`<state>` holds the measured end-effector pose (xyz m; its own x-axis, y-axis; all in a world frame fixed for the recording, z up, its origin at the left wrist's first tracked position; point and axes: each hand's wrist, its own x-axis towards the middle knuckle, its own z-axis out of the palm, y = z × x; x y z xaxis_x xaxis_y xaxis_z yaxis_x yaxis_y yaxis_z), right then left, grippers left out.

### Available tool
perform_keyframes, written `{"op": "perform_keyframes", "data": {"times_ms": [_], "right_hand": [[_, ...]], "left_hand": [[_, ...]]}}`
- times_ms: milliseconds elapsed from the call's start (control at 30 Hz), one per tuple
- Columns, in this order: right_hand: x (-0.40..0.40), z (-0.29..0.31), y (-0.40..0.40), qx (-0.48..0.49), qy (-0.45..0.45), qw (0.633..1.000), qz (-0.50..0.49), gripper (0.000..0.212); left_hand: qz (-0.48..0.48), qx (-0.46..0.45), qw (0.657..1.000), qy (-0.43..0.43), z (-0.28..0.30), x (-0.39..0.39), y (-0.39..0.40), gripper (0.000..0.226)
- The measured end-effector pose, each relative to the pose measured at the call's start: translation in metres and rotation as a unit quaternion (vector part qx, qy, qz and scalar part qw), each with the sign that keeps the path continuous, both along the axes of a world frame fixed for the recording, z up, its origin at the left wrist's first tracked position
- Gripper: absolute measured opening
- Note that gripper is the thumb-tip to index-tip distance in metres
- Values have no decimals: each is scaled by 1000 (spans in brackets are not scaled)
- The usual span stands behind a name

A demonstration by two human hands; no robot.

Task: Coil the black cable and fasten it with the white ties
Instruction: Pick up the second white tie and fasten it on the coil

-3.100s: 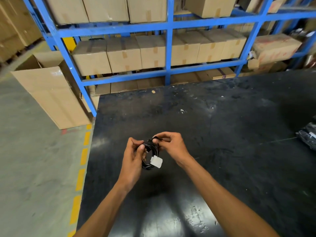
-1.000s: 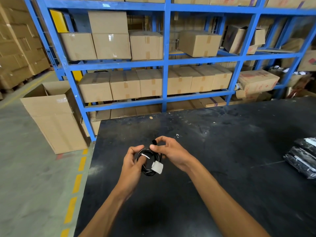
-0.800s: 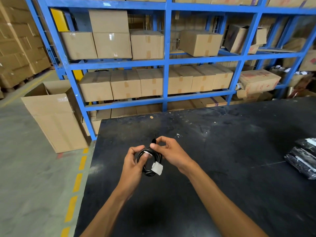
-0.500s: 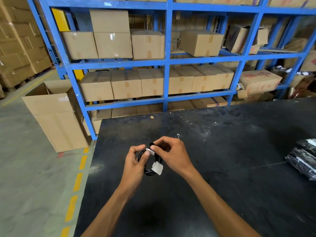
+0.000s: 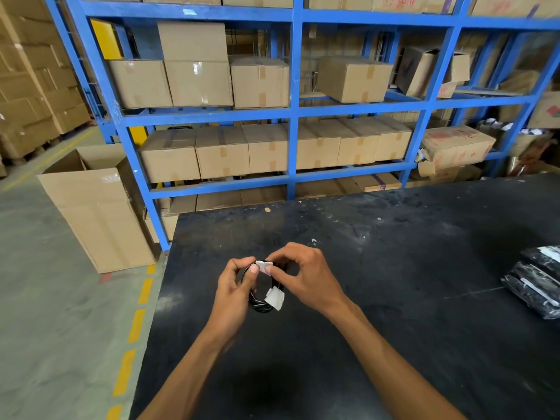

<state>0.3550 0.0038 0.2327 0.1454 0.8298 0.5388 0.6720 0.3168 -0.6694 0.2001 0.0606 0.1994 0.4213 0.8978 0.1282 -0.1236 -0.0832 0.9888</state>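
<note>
A small coil of black cable hangs between my two hands above the black table. A white plug sticks out at the coil's lower right. My left hand grips the coil's left side, thumb pressed on a white tie at the top of the coil. My right hand pinches the same tie from the right with thumb and fingertip. Much of the coil is hidden behind my fingers.
Black plastic-wrapped bundles lie at the table's right edge. Blue shelving stacked with cardboard boxes stands behind the table. An open carton sits on the floor at left, beside a dashed yellow line.
Since the earliest frame the view has tilted up to show more shelving. My right fingers have closed in on the white tie at the top of the coil; the coil stays in place.
</note>
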Motion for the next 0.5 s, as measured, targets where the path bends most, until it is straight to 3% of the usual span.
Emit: {"op": "perform_keyframes", "data": {"times_ms": [300,433,500], "right_hand": [[-17,-9,8,90,52,991,-82,5],[-17,-8,12,49,112,991,-52,3],[-15,-7,12,15,92,995,-27,15]], "left_hand": [[20,15,999,-29,2,6,8,15],[38,35,998,-24,2,3,9,13],[46,40,998,-21,2,1,9,12]]}}
